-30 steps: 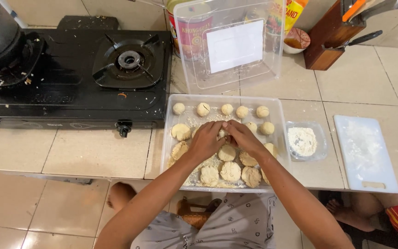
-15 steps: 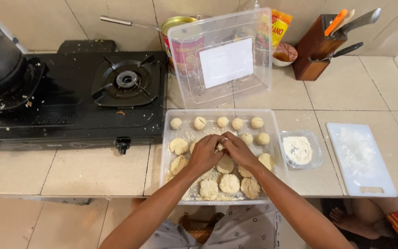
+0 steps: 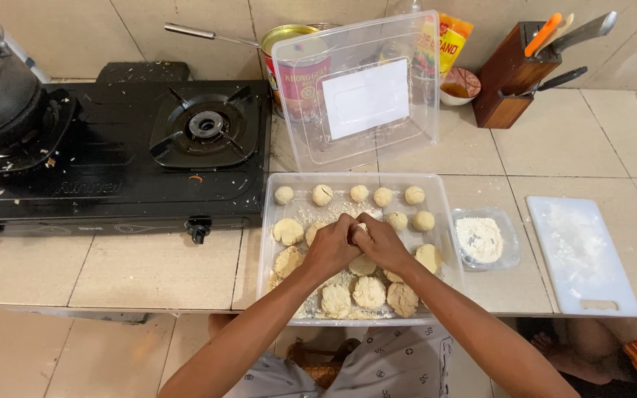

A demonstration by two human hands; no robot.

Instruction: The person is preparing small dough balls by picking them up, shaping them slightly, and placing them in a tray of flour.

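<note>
Dough piece (image 3: 357, 230), soft, light and crumbly by the look of it, is pinched between left hand (image 3: 331, 247) and right hand (image 3: 382, 243) over the clear plastic tray (image 3: 442, 214); best cupped, not squeezed. Round balls (image 3: 383, 197) line the tray's far side, flattened floury discs (image 3: 369, 292) its near side. Right of the tray sits a small flour tub (image 3: 481, 239), then a white cutting board (image 3: 580, 254) on the tiled bench (image 3: 156, 269).

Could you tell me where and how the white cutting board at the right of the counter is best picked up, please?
Probably by its near short end, coming from the counter's front edge. The white cutting board lies flat with a slot handle cut there, and that end reaches the counter edge, so fingers can hook through or under it.
</note>
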